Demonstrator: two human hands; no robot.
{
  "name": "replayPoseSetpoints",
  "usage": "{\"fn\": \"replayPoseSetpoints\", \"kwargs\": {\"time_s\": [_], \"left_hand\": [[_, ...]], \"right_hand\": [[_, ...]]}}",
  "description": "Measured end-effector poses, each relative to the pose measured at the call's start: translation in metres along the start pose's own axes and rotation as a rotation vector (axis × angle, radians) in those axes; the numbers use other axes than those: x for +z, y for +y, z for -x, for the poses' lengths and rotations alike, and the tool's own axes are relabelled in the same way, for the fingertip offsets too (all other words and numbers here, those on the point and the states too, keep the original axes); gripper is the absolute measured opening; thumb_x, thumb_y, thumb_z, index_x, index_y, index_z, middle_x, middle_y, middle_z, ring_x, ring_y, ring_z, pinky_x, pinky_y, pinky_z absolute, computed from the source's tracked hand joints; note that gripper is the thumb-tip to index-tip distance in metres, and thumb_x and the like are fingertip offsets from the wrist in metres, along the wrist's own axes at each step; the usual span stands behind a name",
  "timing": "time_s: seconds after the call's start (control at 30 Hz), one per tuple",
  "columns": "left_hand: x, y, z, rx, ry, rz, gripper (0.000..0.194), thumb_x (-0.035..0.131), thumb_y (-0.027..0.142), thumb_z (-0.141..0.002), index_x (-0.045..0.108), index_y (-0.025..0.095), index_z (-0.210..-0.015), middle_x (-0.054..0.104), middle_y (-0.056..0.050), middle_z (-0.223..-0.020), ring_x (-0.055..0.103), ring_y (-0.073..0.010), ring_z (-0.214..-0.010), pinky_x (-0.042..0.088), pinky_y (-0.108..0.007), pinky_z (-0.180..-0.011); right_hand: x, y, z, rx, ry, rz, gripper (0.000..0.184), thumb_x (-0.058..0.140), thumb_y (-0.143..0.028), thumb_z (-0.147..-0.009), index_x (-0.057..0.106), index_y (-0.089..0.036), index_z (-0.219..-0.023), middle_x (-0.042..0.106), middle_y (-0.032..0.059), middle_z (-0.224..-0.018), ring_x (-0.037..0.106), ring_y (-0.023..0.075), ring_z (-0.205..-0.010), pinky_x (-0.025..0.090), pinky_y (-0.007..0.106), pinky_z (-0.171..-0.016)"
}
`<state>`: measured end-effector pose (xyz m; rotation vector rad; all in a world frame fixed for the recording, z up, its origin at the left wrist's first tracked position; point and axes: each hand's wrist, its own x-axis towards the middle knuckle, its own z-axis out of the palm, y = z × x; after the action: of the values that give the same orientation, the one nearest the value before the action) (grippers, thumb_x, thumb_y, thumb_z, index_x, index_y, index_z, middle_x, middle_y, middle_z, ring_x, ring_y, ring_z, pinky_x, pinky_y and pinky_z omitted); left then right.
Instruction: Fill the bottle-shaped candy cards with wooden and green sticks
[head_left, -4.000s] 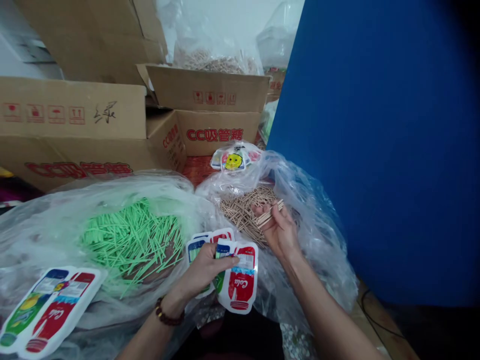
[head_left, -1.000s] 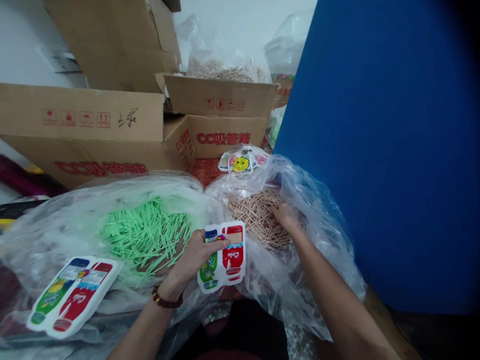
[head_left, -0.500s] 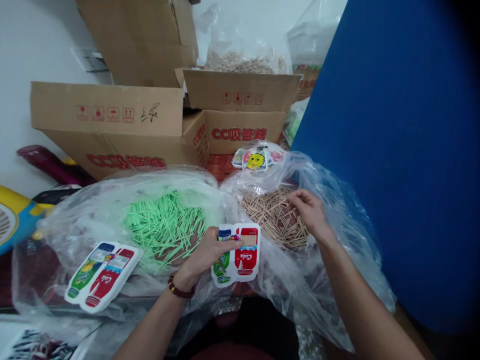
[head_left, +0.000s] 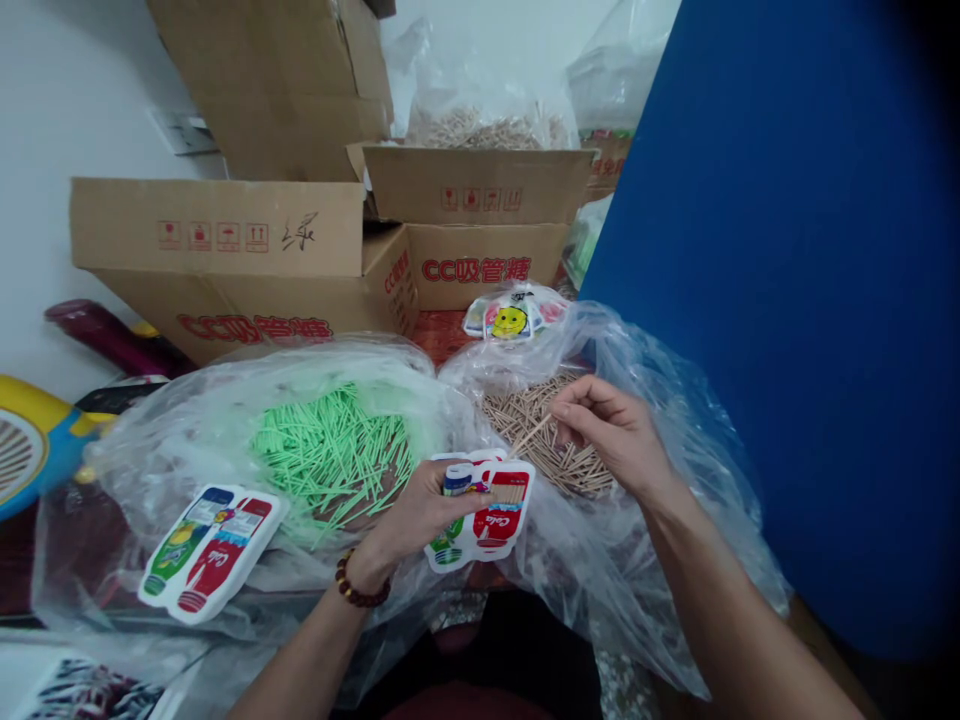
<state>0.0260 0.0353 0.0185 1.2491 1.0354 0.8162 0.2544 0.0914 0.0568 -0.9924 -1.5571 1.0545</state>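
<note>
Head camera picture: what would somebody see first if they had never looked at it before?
Probably the bright green sticks heaped in a clear bag at the middle left, and the big blue board filling the right side. In front, the left hand holds a bottle-shaped packet, while the right hand pinches brown sticks.

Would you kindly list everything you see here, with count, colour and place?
green sticks: many, green, in left clear bag
tan sticks: many, tan, in right clear bag
pouch: one, bottle print, in left hand
spare pouch: one, bottle print, on left bag
smiley packet: one, yellow face, behind bags
boxes: several, brown, at back
blue panel: one, right
left hand: holds pouch, bead bracelet on wrist
right hand: pinches tan sticks
</note>
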Motion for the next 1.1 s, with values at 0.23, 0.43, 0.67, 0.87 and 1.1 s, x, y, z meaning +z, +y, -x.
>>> {"fn": "replayPoseSetpoints", "kwargs": {"time_s": [0.23, 0.43, 0.67, 0.87, 1.1], "left_hand": [[-0.001, 0.002, 0.0, 0.021, -0.016, -0.016, 0.025, 0.069, 0.033, -0.077, 0.072, 0.014, -0.093, 0.068, -0.001, -0.075, 0.055, -0.0129, -0.063, 0.044, -0.022, -0.06], [-0.002, 0.0, -0.001, 0.003, 0.032, -0.029, 0.021, 0.073, 0.033, -0.073, 0.074, 0.014, -0.081, 0.066, 0.001, -0.068, 0.053, -0.0112, -0.058, 0.041, -0.019, -0.054], [0.001, -0.006, -0.006, -0.064, 0.055, 0.009, 0.024, 0.078, 0.035, -0.066, 0.068, 0.013, -0.068, 0.063, 0.002, -0.062, 0.051, -0.0095, -0.054, 0.039, -0.018, -0.049], [0.002, -0.008, -0.007, -0.117, 0.048, 0.071, 0.025, 0.079, 0.034, -0.065, 0.069, 0.012, -0.073, 0.065, 0.001, -0.064, 0.053, -0.0103, -0.052, 0.042, -0.019, -0.049], [0.002, -0.009, -0.008, -0.129, 0.046, 0.098, 0.023, 0.078, 0.032, -0.066, 0.07, 0.013, -0.075, 0.068, -0.001, -0.07, 0.058, -0.0124, -0.058, 0.045, -0.021, -0.053]], "right_hand": [[-0.005, -0.002, 0.0, -0.004, 0.039, 0.026, 0.017, 0.062, -0.035, -0.084, 0.06, -0.019, -0.079, 0.057, -0.0028, -0.055, 0.045, 0.0096, -0.048, 0.034, 0.024, -0.045], [-0.001, 0.002, 0.001, 0.01, -0.022, 0.03, 0.017, 0.063, -0.035, -0.083, 0.061, -0.019, -0.08, 0.058, -0.0024, -0.057, 0.049, 0.0103, -0.05, 0.036, 0.024, -0.047], [0.015, 0.004, -0.001, 0.025, -0.079, -0.08, 0.016, 0.065, -0.034, -0.082, 0.062, -0.019, -0.077, 0.059, -0.0031, -0.061, 0.049, 0.0085, -0.049, 0.037, 0.022, -0.047], [0.02, 0.008, -0.007, 0.05, -0.179, -0.091, 0.018, 0.065, -0.035, -0.081, 0.06, -0.018, -0.076, 0.058, -0.0032, -0.066, 0.048, 0.0073, -0.05, 0.038, 0.021, -0.047], [0.011, 0.012, -0.015, -0.005, -0.264, 0.02, 0.017, 0.062, -0.034, -0.083, 0.059, -0.018, -0.078, 0.055, -0.0031, -0.065, 0.046, 0.0075, -0.052, 0.037, 0.02, -0.047]]}}
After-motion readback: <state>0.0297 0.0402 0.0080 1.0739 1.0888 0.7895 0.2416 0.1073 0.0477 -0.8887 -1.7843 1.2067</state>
